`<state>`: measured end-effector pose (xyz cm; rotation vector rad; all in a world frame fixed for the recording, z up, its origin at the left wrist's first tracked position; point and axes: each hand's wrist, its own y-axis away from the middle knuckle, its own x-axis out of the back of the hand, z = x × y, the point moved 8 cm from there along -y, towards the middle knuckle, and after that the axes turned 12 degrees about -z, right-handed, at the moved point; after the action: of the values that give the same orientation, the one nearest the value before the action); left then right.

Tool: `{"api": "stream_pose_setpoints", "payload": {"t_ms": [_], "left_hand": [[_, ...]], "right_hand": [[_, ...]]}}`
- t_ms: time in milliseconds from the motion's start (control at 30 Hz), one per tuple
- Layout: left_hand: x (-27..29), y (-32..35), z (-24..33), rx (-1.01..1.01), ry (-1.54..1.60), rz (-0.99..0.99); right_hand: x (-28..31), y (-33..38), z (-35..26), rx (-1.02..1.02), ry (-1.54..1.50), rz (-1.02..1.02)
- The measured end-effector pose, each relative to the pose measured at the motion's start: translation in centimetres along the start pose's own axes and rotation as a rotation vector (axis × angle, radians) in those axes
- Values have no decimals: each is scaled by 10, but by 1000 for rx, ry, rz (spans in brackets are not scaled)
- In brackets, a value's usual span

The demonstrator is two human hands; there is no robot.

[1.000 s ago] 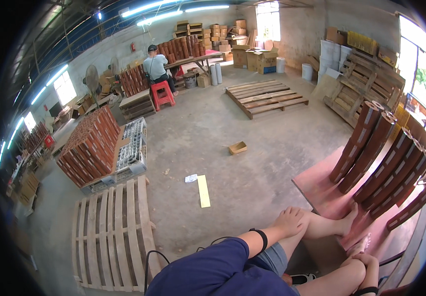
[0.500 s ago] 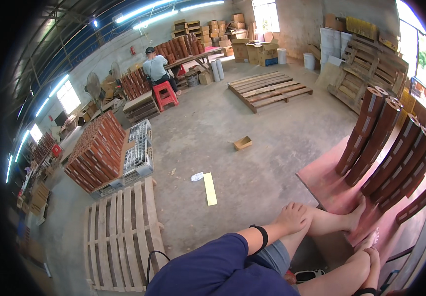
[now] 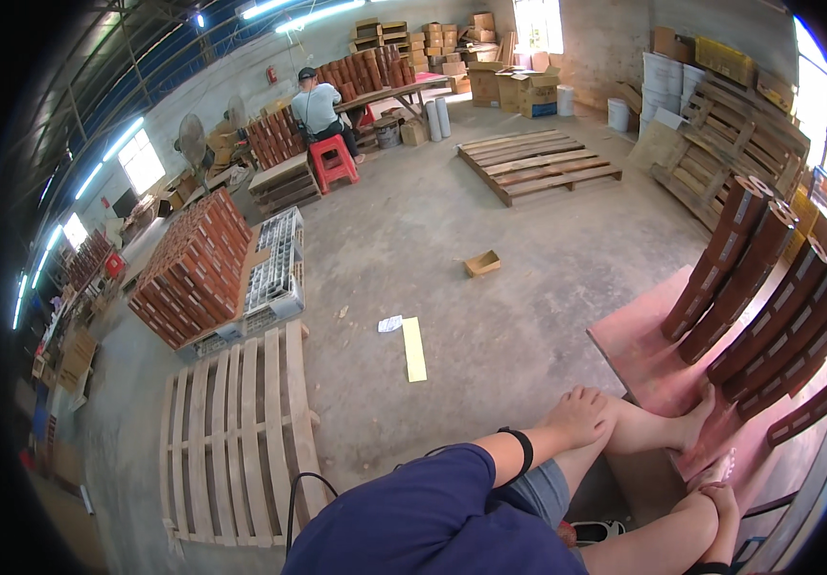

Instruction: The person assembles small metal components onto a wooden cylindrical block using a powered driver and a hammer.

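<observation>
My left hand [image 3: 581, 416] rests on my bent left knee, its fingers lying over the kneecap with nothing in them. Beside my right knee, my right hand [image 3: 721, 498] lies against the leg; its fingers show only in part and it holds no visible thing. Both bare feet are on a reddish board [image 3: 624, 324] to the right. Tall stacks of red-brown rolls [image 3: 715, 264] with pale labels stand upright on that board, apart from both hands.
A slatted wooden pallet [image 3: 236, 446] lies at left, near a block of stacked red-brown rolls [image 3: 193, 268]. A yellow strip [image 3: 414, 350] and a small open cardboard box [image 3: 481, 264] lie on the floor. Farther off are another pallet [image 3: 538, 163] and a seated person [image 3: 317, 107].
The view has turned slightly left and down, so the room's things sit a little higher or to the right. Both hands stay on my legs.
</observation>
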<state>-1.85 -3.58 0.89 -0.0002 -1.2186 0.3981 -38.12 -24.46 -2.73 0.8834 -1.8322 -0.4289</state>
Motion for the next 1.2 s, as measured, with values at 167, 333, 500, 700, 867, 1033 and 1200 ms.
{"api": "stream_pose_setpoints", "payload": {"t_ms": [167,333,500,700,867,1033,1200], "left_hand": [[0,1,-1,-8,2,48],[1,1,0,-1,14,43],[2,2,1,-12,41,55],[7,2,4,-36,45,24],[7,1,4,-6,70,56],[6,2,1,16,66,80],[2,0,2,25,64,44]], "right_hand": [[-5,8,15,-49,0,-49],[-14,20,38,-110,-29,-89],[-14,25,33,-100,-72,-71],[-3,24,0,-13,-189,10],[5,32,-33,60,-348,63],[4,53,-61,94,-521,64],[-6,86,-85,95,-730,64]]}}
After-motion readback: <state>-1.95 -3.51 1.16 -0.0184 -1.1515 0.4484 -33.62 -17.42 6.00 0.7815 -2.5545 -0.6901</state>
